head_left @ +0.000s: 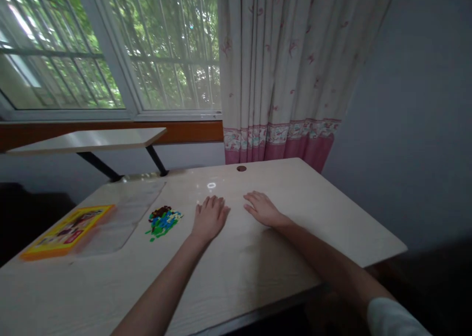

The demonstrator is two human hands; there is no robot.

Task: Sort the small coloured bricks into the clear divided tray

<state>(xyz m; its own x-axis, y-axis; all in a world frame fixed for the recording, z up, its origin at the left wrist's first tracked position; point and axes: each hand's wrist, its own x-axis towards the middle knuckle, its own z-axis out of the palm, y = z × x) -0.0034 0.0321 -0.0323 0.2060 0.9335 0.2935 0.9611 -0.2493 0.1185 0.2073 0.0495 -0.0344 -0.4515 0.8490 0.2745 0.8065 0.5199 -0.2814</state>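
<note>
Both hands empty, flat and palm-down on the counter (280, 257), fingers loosely spread and pointing to 12 o'clock. Left hand (209, 218) and right hand (261, 209) sit side by side with a small gap, not touching each other. Nearest thing is the pile of coloured pieces (163, 221): green, blue, some dark and yellow bits, lying on the counter at 9 o'clock from the left hand, close but clear of it. The left hand is the nearer one; the right hand would have to cross over it. The pile is a low, flat scatter with its long axis roughly 8-to-2 o'clock; a few green strays lie off its 8 o'clock end. Single pieces are too small to make out. Further out at 9 o'clock is a clear plastic sheet (121, 213), flat on the counter just beside the pile; I can't tell whether they touch. Past it, by the counter's 9 o'clock edge, is a yellow box (68, 231), lying flat with one edge apparently under the sheet. At 12 o'clock from the hands there's a cable hole (241, 168), then the curtain (280, 80) and the window (110, 55); a side shelf (88, 140) is at 10 o'clock.
</note>
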